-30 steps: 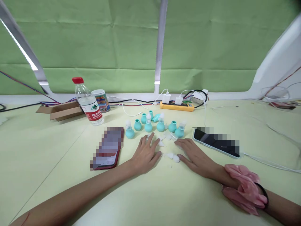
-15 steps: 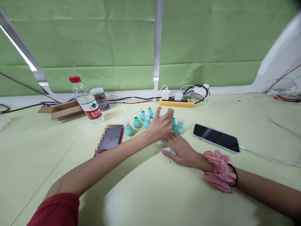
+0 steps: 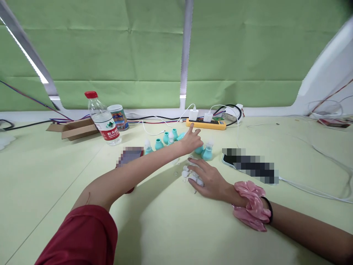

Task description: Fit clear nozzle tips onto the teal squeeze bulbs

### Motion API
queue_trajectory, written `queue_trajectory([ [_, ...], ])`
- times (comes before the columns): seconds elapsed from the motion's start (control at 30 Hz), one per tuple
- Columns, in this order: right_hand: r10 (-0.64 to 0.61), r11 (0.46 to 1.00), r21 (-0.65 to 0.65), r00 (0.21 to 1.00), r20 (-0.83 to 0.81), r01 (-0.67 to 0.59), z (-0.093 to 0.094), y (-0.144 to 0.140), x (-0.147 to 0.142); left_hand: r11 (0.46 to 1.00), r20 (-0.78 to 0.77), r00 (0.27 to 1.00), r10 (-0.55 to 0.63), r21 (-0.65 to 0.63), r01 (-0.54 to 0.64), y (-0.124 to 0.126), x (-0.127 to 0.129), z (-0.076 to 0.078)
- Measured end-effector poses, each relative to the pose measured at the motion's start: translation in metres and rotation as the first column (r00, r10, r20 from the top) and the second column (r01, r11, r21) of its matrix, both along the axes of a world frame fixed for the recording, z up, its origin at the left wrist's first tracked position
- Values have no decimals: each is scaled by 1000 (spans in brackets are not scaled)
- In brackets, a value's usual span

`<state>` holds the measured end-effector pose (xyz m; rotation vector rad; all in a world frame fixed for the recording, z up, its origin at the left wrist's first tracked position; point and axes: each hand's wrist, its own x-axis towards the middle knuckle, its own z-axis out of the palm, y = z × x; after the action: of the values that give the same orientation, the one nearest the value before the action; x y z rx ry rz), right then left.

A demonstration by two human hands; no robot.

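- Pale green table [image 3: 55, 184], green backdrop.
- Left hand [image 3: 190, 141] has reached to centre frame, loosely closed over the teal bulbs [image 3: 162, 141]; grip unclear.
- Right hand [image 3: 206, 178] stays flat on white caps [image 3: 186, 173], lower centre.

The bottle [image 3: 102, 119] wears a red label with white Chinese characters reading 农夫山泉. The can [image 3: 118, 117] beside it has colourful print too small to read.

Count: six visible teal bulbs [image 3: 158, 144], two phones [image 3: 249, 163], one water bottle [image 3: 103, 119], one can [image 3: 118, 117], one power strip [image 3: 206, 125].
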<state>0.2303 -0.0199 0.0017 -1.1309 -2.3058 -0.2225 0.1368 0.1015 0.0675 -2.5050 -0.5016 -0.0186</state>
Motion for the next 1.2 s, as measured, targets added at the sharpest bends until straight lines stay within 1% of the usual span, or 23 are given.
queue_trajectory([
  [0.13, -57, 997, 50, 998, -36, 58, -1, -1, 0, 998, 27, 998, -60, 2, 60, -22, -15, 19],
  [0.2, -66, 995, 68, 997, -44, 69, -1, 0, -1, 993, 67, 991, -115, -19, 117, -35, -26, 29],
  [0.27, -68, 993, 95, 996, -60, 73, -2, 0, 0, 994, 100, 989, -111, 2, 111, -47, -40, 34],
  [0.3, -61, 991, 115, 995, -74, 69, -2, 0, 1, 995, 108, 989, -103, 12, 102, -52, -48, 34],
  [0.37, -30, 986, 163, 994, -107, 47, -1, 1, 2, 999, 132, 990, -44, 0, 45, -60, -65, 27],
  [0.43, -23, 981, 190, 991, -128, 47, 0, 2, 4, 997, 145, 988, 50, -70, -40, -67, -80, 11],
  [0.47, -39, 982, 176, 991, -126, 62, 1, 3, 5, 989, 152, 983, 103, -119, -85, -71, -87, 1],
  [0.53, -81, 992, 88, 993, -84, 88, 3, 6, 4, 955, 209, 955, 212, -250, -158, -77, -97, -20],
  [0.57, -83, 996, 22, 996, -44, 84, 4, 7, 4, 941, 247, 940, 237, -300, -158, -80, -100, -30],
  [0.63, -37, 993, -111, 999, 32, 40, 4, 9, 0, 927, 311, 919, 241, -355, -123, -84, -104, -45],
  [0.7, 32, 980, -197, 997, 65, -18, 4, 11, -4, 916, 336, 921, 199, -397, -54, -86, -105, -55],
  [0.77, 69, 972, -228, 996, 49, -56, 2, 12, -8, 900, 346, 918, 193, -435, -25, -86, -106, -58],
  [0.9, 107, 976, -185, 994, -35, -111, -6, 13, -10, 856, 382, 876, 296, -512, -66, -86, -113, -58],
  [1.0, 179, 975, -119, 979, -92, -190, -12, 13, -9, 815, 419, 863, 284, -579, 12, -91, -117, -58],
  [1.1, 273, 958, -53, 952, -138, -283, -11, 11, -10, 780, 476, 843, 249, -615, 117, -94, -116, -56],
  [1.17, 283, 957, -7, 942, -179, -289, -6, 10, -11, 782, 518, 817, 253, -606, 143, -91, -116, -52],
  [1.2, 268, 963, 21, 942, -203, -270, -2, 10, -11, 794, 534, 805, 260, -592, 137, -88, -116, -50],
])
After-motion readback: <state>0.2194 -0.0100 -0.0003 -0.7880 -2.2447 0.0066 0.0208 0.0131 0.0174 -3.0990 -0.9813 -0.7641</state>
